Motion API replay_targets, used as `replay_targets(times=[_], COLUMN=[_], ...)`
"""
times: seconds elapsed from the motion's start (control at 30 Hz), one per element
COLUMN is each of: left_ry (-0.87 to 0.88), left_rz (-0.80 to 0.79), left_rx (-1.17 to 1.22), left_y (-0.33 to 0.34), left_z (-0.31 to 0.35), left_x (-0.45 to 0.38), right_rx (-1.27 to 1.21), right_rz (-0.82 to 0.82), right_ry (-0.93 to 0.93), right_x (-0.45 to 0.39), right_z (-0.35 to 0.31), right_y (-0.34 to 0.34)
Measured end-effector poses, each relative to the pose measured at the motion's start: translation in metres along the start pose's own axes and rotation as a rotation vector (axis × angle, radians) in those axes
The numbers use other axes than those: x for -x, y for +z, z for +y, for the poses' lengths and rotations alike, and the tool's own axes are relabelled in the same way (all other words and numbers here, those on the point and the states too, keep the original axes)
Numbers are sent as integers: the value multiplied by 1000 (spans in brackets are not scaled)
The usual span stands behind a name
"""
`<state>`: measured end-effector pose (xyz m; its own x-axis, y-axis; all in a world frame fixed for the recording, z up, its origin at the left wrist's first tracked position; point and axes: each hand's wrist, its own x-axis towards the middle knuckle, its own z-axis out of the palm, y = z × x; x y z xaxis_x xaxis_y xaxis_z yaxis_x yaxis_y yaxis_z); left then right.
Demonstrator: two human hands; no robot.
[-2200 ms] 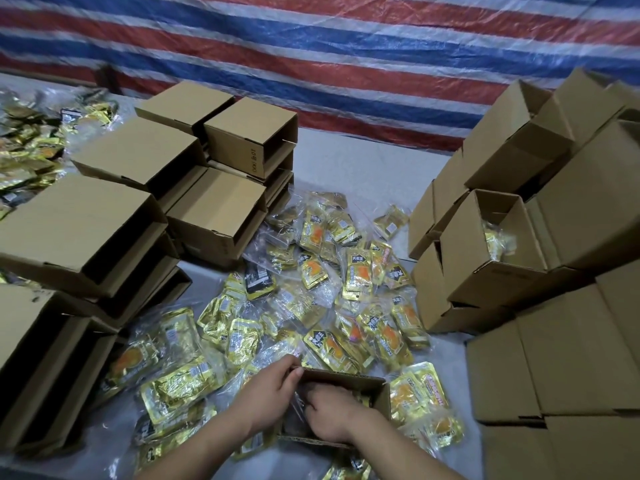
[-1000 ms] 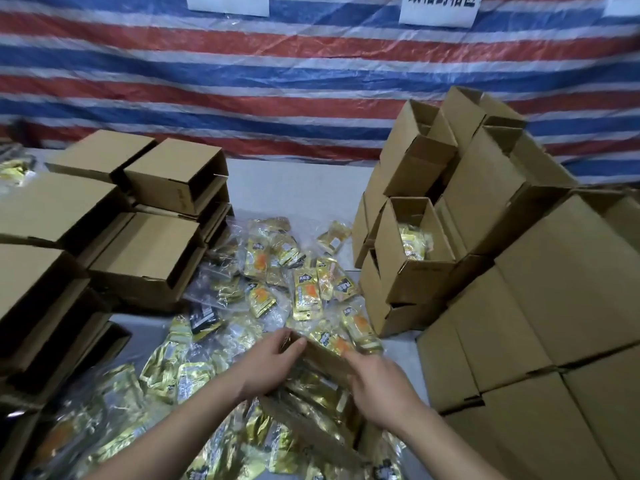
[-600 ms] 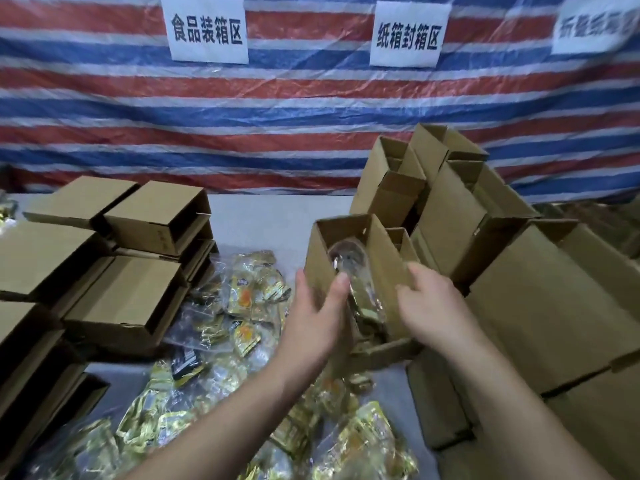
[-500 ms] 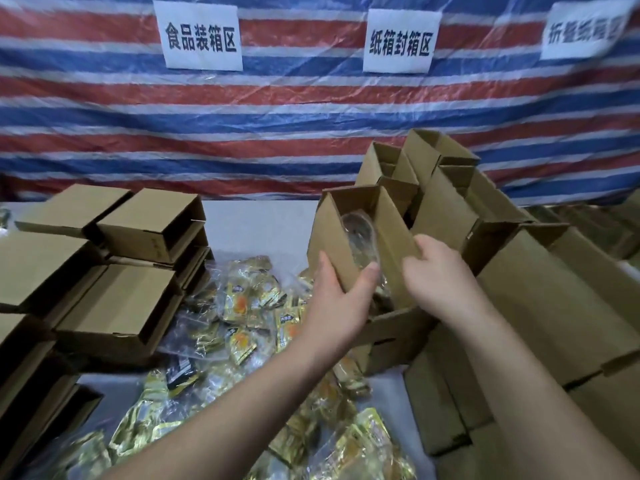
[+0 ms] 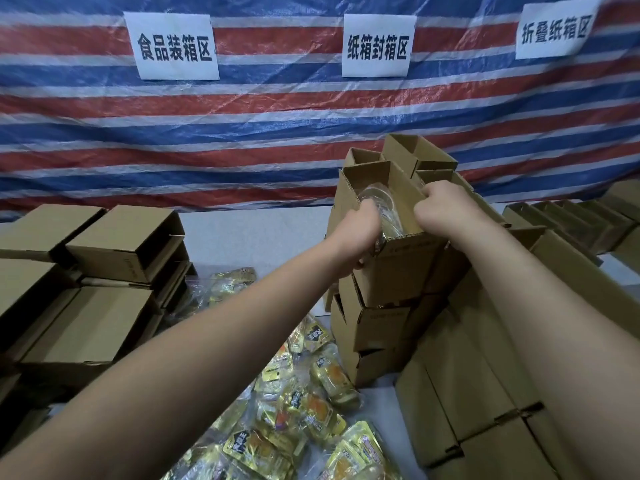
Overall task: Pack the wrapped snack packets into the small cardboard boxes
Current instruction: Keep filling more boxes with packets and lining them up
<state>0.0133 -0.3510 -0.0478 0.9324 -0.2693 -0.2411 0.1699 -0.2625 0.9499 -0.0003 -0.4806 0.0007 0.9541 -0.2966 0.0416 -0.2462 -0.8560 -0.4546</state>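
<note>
You are holding an open small cardboard box (image 5: pixel 398 268) up at the top of the stack of boxes (image 5: pixel 377 327) on the right. Your left hand (image 5: pixel 360 233) is gripping its left wall, fingers curled over the edge; your right hand (image 5: pixel 441 209) is gripping its right rim. Clear-wrapped packets (image 5: pixel 382 209) are showing inside the box between your hands. More snack packets (image 5: pixel 298 414) are lying loose on the table (image 5: pixel 256 237) near you, below your arms. Empty boxes (image 5: pixel 93 285) are sitting stacked on the left.
</note>
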Motion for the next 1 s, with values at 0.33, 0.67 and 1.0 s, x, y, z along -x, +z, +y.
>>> replay_targets(times=[0.33, 0.67, 1.0], left_ry=[-58, -87, -52], left_rz=[0, 39, 60], left_rx=[11, -24, -31], left_y=[14, 20, 0], left_z=[-7, -14, -21], left_x=[-19, -24, -22], right_rx=[19, -8, 58], right_rz=[-24, 20, 248], right_ry=[-15, -41, -155], right_x=[-27, -37, -27], right_z=[23, 29, 14], right_y=[17, 24, 11])
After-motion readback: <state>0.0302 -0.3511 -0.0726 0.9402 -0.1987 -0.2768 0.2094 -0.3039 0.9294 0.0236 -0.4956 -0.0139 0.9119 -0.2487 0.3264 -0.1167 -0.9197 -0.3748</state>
